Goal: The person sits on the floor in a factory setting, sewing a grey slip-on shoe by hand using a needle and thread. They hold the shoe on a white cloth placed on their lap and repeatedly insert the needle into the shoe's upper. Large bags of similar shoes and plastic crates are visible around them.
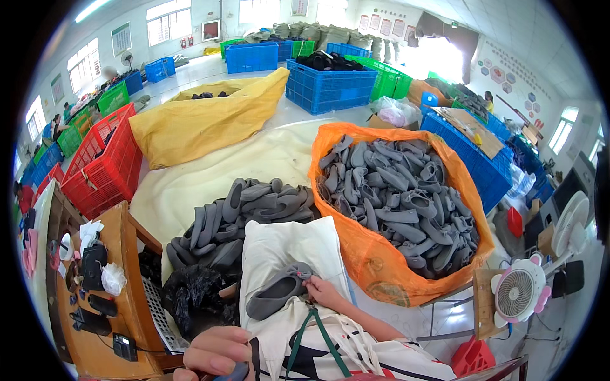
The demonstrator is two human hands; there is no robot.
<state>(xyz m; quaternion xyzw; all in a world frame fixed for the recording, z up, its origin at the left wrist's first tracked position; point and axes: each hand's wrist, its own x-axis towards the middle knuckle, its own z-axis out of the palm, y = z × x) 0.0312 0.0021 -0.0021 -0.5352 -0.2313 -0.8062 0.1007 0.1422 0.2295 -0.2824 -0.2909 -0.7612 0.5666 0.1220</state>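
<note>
A grey slip-on shoe [274, 297] lies on the white cushion [298, 238] over my lap, with a small pink spot near its opening. My right hand [324, 292] pinches the edge of the shoe at its right end. Low in the view, my left hand [219, 350] is raised close to the camera with its fingers bent. Under those fingers shows a bit of something blue-grey, cut off by the lower edge, and I cannot make out what it is. Past the cushion, a heap of grey shoes [219, 219] lies on a pale sheet [190, 184].
An orange sack [375, 273] full of grey shoes stands at right. At left are a wooden desk [136, 286] with small items, a black plastic bag [197, 298] and a red crate [105, 165]. Farther off are a yellow sack [210, 127] and blue crates [330, 89]. A small fan [518, 289] stands right.
</note>
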